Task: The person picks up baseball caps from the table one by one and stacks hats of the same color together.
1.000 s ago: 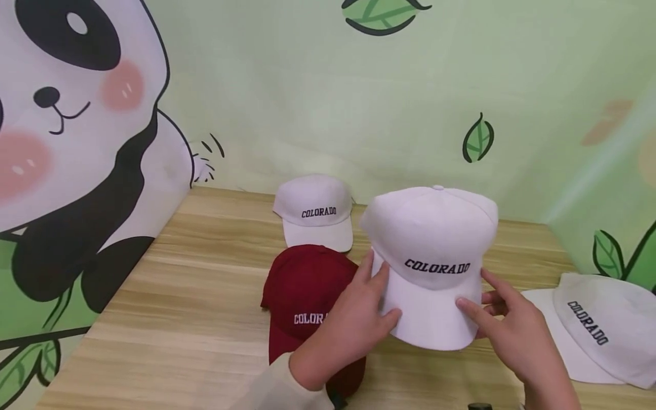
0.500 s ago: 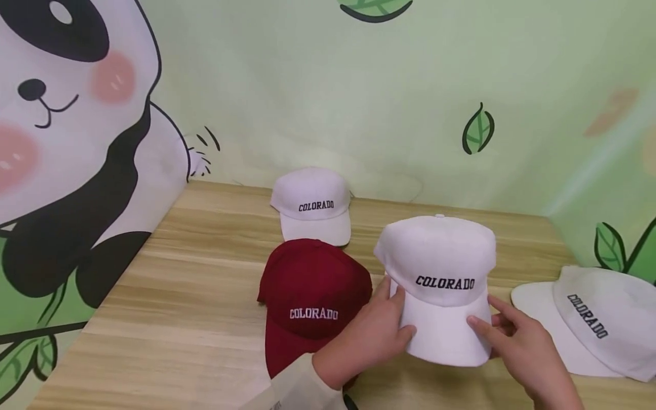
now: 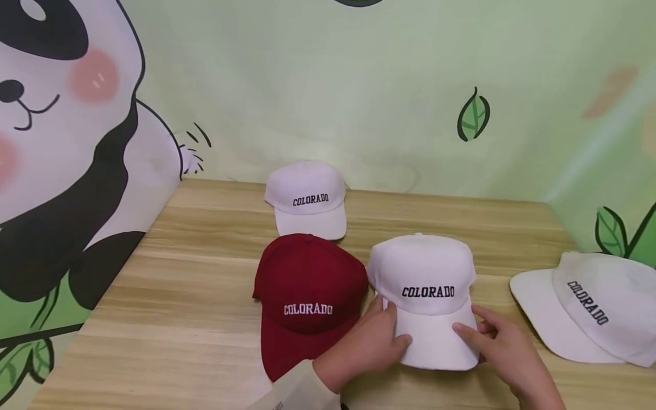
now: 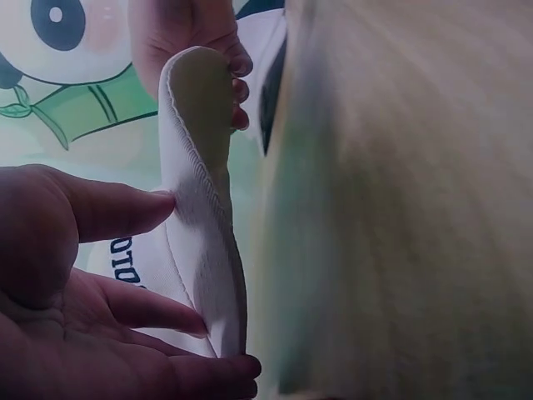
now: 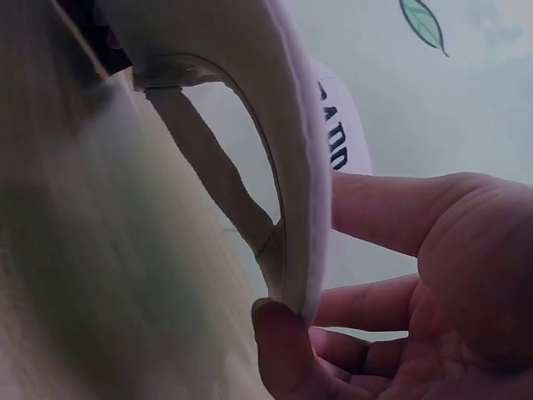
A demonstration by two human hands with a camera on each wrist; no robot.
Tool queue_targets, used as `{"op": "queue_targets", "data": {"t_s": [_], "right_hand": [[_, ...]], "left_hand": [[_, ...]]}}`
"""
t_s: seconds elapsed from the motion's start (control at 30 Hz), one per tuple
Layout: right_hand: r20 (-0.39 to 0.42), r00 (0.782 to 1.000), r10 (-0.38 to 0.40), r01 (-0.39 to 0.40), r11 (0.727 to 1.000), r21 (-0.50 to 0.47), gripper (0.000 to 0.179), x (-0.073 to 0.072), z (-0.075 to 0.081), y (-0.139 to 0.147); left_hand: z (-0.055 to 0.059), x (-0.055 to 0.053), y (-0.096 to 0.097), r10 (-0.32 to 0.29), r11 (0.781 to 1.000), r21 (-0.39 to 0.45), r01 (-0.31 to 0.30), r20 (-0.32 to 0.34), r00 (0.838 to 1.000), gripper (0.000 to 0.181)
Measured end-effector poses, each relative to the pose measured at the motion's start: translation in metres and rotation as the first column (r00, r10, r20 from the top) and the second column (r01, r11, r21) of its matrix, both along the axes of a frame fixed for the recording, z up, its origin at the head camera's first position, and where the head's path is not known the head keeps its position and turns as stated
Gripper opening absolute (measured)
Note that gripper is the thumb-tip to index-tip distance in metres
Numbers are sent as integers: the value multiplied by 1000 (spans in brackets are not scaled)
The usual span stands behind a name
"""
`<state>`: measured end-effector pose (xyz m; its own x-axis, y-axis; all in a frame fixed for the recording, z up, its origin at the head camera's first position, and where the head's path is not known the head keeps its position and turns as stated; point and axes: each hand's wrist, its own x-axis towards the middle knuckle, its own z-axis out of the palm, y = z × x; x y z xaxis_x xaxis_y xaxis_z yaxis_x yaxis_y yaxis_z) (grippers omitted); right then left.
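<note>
Both my hands hold a white baseball cap [image 3: 427, 273] with dark COLORADO lettering, its brim facing me. My left hand [image 3: 371, 341] grips the brim's left edge, thumb on top. On the opposite edge my right hand [image 3: 504, 353] pinches the brim, with fingers tucked under it. From the right wrist view, the cap's underside and back strap [image 5: 212, 167] show above the table; whether the cap's back rests on the wood, I cannot tell. Close by on the left, a dark red cap [image 3: 307, 273] with white COLORADO lettering sits partly behind my left forearm.
Another white cap [image 3: 307, 191] sits at the back, behind the red one. A further white cap [image 3: 589, 307] lies at the right, brim pointing left. The wooden table [image 3: 169, 319] meets a green printed backdrop [image 3: 307, 85] with a panda at the left.
Both hands have lowered the white cap toward the table, beside the red cap. More of the red cap now shows. The head view has also shifted slightly. The other caps stay in place.
</note>
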<state>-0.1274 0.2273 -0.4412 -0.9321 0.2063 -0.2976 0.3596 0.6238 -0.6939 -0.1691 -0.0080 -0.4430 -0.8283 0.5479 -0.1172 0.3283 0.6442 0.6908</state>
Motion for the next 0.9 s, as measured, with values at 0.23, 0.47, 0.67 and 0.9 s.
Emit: {"op": "queue_targets", "data": {"t_s": [0.23, 0.47, 0.67, 0.9], "right_hand": [[-10, 998, 69, -68, 995, 73, 75, -4, -7, -13], [17, 992, 122, -123, 989, 86, 77, -5, -11, -27], [36, 990, 133, -137, 983, 122, 79, -5, -13, -30], [-2, 978, 208, -201, 948, 247, 72, -2, -14, -25]], "left_hand": [[-8, 7, -13, 46, 999, -22, -46, 14, 999, 68], [-9, 9, -24, 80, 996, -50, -79, 20, 997, 69], [-12, 11, -25, 66, 991, -113, -68, -26, 997, 69], [-11, 13, -20, 34, 977, -207, -53, -94, 995, 67]]}}
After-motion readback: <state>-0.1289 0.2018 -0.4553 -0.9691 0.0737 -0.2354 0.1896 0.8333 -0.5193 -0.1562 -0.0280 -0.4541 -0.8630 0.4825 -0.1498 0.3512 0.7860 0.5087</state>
